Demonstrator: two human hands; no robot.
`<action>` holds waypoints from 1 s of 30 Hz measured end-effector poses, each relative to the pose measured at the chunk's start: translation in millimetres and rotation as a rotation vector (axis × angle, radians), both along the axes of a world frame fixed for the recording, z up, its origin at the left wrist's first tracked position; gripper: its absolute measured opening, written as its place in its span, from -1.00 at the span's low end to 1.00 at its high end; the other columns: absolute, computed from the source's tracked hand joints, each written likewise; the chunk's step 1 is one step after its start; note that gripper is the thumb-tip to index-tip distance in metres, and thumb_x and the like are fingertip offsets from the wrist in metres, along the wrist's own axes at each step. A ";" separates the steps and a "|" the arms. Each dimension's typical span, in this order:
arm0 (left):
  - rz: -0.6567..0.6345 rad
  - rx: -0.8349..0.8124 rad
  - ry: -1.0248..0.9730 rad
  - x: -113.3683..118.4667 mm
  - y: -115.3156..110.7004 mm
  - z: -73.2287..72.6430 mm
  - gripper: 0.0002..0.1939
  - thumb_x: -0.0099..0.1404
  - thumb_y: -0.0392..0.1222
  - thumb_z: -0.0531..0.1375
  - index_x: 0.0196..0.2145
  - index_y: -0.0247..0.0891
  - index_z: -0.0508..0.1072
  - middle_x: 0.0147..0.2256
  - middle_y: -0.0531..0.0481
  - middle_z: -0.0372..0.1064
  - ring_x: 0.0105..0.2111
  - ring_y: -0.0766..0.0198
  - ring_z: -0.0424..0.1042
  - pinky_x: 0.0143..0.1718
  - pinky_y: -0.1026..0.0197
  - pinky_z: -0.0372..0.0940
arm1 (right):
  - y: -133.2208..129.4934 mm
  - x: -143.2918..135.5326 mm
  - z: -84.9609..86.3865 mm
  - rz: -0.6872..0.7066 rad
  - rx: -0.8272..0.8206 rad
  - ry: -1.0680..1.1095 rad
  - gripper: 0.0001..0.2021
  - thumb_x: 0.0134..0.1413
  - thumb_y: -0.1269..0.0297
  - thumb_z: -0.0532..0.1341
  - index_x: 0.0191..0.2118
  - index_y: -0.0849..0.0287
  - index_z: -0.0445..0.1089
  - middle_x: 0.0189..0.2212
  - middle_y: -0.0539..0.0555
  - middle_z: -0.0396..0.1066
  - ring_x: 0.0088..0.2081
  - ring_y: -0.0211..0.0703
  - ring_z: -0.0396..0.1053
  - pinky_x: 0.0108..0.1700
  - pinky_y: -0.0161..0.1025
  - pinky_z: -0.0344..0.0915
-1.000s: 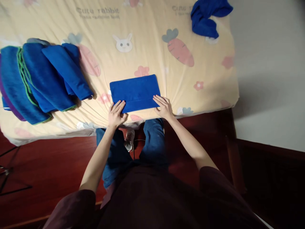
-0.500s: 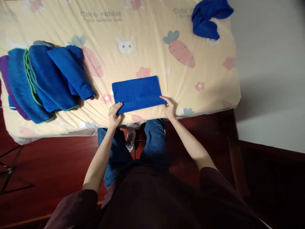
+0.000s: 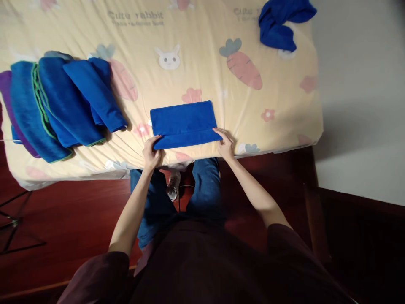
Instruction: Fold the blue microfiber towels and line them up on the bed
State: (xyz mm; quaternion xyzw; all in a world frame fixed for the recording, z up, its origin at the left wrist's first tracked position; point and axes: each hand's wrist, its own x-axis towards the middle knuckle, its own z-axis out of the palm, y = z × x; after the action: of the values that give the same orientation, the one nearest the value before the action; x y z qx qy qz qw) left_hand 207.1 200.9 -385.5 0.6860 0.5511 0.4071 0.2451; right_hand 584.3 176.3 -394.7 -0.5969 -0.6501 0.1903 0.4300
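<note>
A blue towel lies flat on the bed close to its front edge, with a narrow strip along its near side folded over. My left hand grips the near left corner between thumb and fingers. At the near right corner, my right hand pinches the end of the folded strip. A small white tag shows on the towel's left side.
Several rolled or folded towels, blue with one purple, lie at the bed's left. A crumpled blue cloth rests at the far right. The patterned bedsheet is wrinkled. A black stand's legs show at lower left.
The view has shifted slightly. Both hands keep their hold at the towel's near corners, and the folded strip looks almost the same.
</note>
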 end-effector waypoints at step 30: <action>0.282 -0.058 -0.039 1.7 -6.7 -3.0 -0.57 0.49 0.13 0.11 0.06 -0.24 0.48 -0.37 0.03 0.36 -0.44 0.28 0.29 -0.31 0.19 0.28 | 10.0 -3.4 -13.0 -0.245 -0.070 0.298 -0.48 0.37 -0.30 0.20 0.05 0.08 0.38 -0.51 -0.12 0.14 -0.47 -0.20 0.28 -0.33 -0.18 0.46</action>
State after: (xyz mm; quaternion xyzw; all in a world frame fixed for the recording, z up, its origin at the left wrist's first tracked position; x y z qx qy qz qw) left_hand 208.8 194.3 -388.6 0.5863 0.6485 0.4347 0.2161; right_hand 580.9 186.3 -407.7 -0.6515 -0.4947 0.2454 0.5203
